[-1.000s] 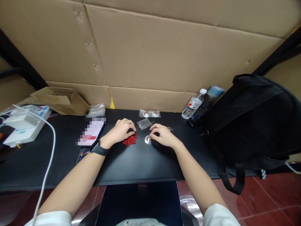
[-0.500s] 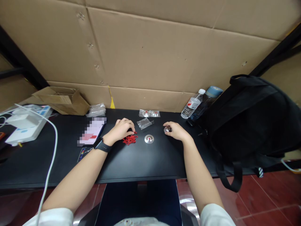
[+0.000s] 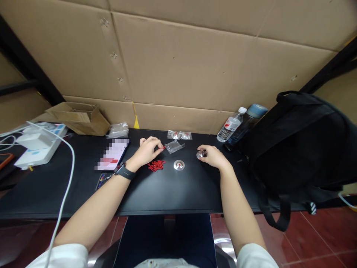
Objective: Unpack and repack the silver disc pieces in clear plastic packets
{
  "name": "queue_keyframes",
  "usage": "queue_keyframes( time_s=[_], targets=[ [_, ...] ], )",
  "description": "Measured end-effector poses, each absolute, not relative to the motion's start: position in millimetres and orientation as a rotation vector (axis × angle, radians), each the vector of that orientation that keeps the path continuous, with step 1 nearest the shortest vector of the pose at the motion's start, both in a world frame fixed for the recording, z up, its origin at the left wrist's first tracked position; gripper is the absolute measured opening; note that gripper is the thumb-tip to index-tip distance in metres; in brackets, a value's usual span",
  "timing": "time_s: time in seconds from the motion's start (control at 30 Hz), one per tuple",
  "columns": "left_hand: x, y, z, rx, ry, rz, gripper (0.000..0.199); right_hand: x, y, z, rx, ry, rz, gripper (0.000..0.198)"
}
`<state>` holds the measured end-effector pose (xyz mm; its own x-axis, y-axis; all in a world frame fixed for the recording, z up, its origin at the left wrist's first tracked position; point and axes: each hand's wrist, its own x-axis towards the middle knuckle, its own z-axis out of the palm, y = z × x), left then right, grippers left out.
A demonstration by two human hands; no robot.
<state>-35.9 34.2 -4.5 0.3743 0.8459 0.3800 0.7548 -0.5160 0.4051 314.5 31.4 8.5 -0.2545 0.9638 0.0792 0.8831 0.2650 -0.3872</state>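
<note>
My left hand, with a dark watch on its wrist, pinches a small red cord loop between thumb and fingertips. Just below that hand lies a pile of red cord loops on the black table. My right hand grips the edge of a shiny silver cymbal-like disc, partly hidden by the fingers. Between the hands another silver disc with a red centre lies flat. A clear plastic bag rests behind it, and farther back are two bagged discs with red centres.
A water bottle and a blue-lidded flask stand at the back right, beside a black backpack. On the left are a phone, a stack of clear bags, a cardboard box and a white power strip.
My left hand has lifted off the pile and moved slightly right, with a red cord loop now in its fingertips. My right hand still holds its disc, which shows more. The view has shifted slightly.
</note>
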Motion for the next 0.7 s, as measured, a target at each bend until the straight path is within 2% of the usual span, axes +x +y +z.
queue_keyframes(
  time_s=[0.3,0.53,0.7],
  targets=[
    [-28.2,28.9,2.7,2.376,1.507,1.027,0.015,314.4,29.3,16.2,-1.676,-2.154,0.386,0.037],
    [-13.6,15.9,8.7,2.436,1.416,1.034,0.019,276.8,22.0,18.3,-1.08,-1.959,0.575,0.037],
    [-1.9,6.8,12.6,2.369,1.374,1.116,0.017,233.6,12.7,3.4,-0.849,-1.788,0.831,0.049]
  ],
)
